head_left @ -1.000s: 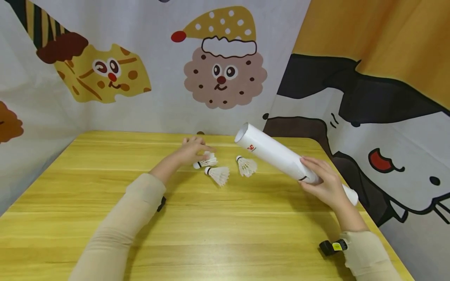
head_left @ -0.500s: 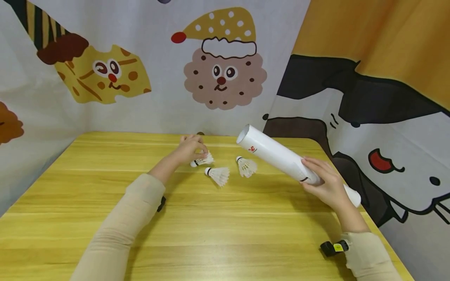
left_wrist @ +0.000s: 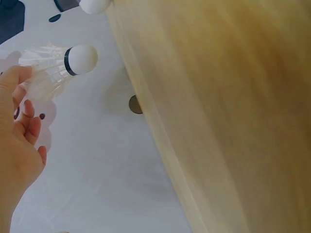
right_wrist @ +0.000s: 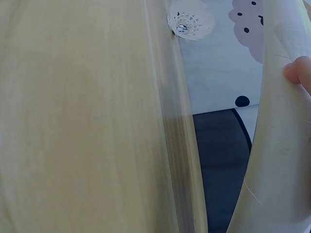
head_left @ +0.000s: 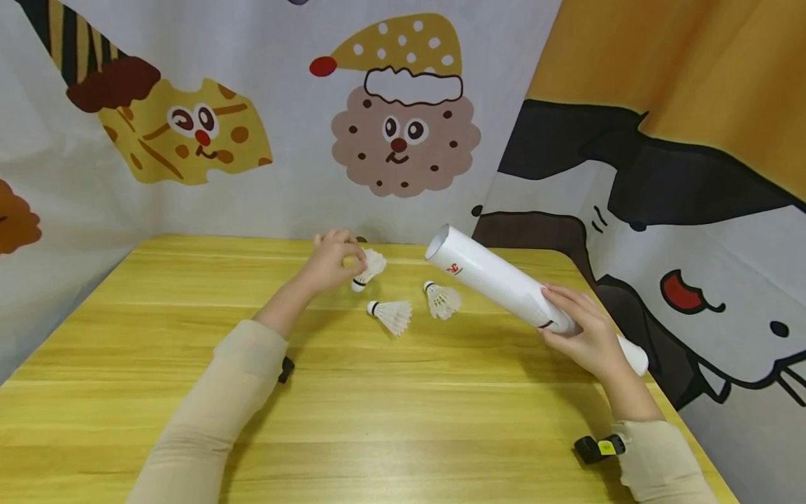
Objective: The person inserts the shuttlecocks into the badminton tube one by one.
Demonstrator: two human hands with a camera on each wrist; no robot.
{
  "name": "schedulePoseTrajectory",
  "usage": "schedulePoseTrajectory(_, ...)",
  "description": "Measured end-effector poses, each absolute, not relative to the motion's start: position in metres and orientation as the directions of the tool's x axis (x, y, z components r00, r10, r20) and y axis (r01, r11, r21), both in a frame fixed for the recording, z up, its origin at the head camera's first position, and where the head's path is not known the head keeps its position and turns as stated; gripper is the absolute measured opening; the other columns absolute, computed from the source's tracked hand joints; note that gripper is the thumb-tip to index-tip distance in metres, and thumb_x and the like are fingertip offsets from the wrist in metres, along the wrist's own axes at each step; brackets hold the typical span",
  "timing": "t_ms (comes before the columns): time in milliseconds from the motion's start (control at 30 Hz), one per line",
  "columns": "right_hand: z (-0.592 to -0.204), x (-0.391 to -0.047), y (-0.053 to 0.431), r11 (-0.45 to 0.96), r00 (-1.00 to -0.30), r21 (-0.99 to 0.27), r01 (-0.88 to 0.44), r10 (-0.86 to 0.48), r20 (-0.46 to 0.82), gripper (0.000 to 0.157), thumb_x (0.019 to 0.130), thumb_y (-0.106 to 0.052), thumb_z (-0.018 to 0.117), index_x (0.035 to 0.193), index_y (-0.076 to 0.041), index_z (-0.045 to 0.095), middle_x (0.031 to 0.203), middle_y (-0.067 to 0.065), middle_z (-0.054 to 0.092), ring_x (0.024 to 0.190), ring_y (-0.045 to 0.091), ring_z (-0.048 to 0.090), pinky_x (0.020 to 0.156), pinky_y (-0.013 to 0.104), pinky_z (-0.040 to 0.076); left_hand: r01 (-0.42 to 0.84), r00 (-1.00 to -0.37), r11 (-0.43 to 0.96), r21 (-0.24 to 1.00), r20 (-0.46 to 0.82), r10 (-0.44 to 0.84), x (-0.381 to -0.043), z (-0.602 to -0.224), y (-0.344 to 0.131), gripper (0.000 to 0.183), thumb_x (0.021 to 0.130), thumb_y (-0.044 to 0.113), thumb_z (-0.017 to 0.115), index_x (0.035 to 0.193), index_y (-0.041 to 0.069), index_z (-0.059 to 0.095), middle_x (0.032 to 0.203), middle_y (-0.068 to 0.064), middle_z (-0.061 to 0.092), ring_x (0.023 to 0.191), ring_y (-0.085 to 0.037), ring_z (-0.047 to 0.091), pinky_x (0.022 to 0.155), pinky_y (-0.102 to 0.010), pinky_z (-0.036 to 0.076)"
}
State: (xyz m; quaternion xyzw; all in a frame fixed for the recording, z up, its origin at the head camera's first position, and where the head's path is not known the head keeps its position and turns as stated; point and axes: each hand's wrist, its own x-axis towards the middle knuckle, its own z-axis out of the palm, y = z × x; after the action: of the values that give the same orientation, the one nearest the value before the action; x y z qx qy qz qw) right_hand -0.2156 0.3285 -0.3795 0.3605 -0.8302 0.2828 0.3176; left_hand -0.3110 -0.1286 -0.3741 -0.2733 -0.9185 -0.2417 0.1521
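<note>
Between thumb and fingers my left hand (head_left: 330, 261) pinches a white shuttlecock (head_left: 371, 268) by its feather skirt, its black-banded cork pointing down toward the table. The left wrist view shows that shuttlecock (left_wrist: 58, 65) at the fingertips, cork facing right. My right hand (head_left: 585, 327) grips a long white cardboard tube (head_left: 497, 273) around its lower part. The tube is tilted, with its round mouth raised toward the upper left, facing the shuttlecocks. In the right wrist view the thumb (right_wrist: 299, 73) presses on the tube (right_wrist: 282, 141).
Two more shuttlecocks lie on the wooden table (head_left: 378, 420): one (head_left: 392, 316) in front of the held one, another (head_left: 442, 299) below the tube's mouth. A printed cloth (head_left: 283, 203) hangs behind the table's far edge.
My left hand has pinched the shuttlecock by its skirt and raised it, moving slightly back and left; its cork has swung downward. The right hand and tube have barely shifted.
</note>
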Motion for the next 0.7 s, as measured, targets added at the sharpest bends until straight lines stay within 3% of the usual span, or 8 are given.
schedulePoseTrajectory(333, -0.381, -0.215, 0.330, 0.586, -0.528, -0.226, -0.778, -0.414, 0.742, 0.056, 0.076, -0.044, 0.064, 0.116, -0.005, 0.061, 0.118, 0.012, 0.055, 0.107, 0.021, 0.048, 0.089, 0.016, 0.033, 0.633, -0.744, 0.639, 0.436, 0.571, 0.348, -0.296, -0.363, -0.130, 0.012, 0.079, 0.026, 0.069, 0.078, 0.015, 0.067, 0.092, 0.001, 0.049, 0.090, -0.020, 0.038, 0.082, -0.046, 0.018)
schedulePoseTrajectory(500, -0.382, -0.218, 0.330, 0.577, -0.522, -0.226, -0.785, -0.419, 0.743, 0.055, 0.073, -0.037, 0.070, 0.115, -0.004, 0.061, 0.118, 0.013, 0.055, 0.106, 0.022, 0.048, 0.089, 0.016, 0.034, 0.659, -0.724, 0.468, 0.588, 0.665, 0.184, -0.285, -0.356, -0.122, 0.015, 0.078, 0.024, 0.071, 0.079, 0.009, 0.070, 0.086, 0.001, 0.047, 0.088, -0.019, 0.036, 0.083, -0.041, 0.017)
schedulePoseTrajectory(633, -0.382, -0.218, 0.331, 0.568, -0.519, -0.230, -0.790, -0.421, 0.744, 0.055, 0.067, -0.026, 0.076, 0.115, -0.003, 0.061, 0.117, 0.015, 0.055, 0.106, 0.023, 0.048, 0.089, 0.016, 0.034, 0.680, -0.715, 0.274, 0.680, 0.698, 0.039, -0.277, -0.351, -0.112, 0.012, 0.075, 0.013, 0.073, 0.079, 0.002, 0.070, 0.085, -0.004, 0.048, 0.090, -0.017, 0.038, 0.085, -0.035, 0.023)
schedulePoseTrajectory(700, -0.382, -0.217, 0.330, 0.572, -0.524, -0.232, -0.787, -0.421, 0.740, 0.055, 0.068, -0.028, 0.075, 0.115, -0.003, 0.061, 0.118, 0.014, 0.055, 0.106, 0.023, 0.048, 0.089, 0.016, 0.033, 0.685, -0.715, 0.182, 0.705, 0.699, -0.017, -0.274, -0.348, -0.106, 0.010, 0.073, 0.007, 0.074, 0.079, -0.001, 0.070, 0.084, -0.007, 0.048, 0.090, -0.017, 0.039, 0.085, -0.033, 0.027)
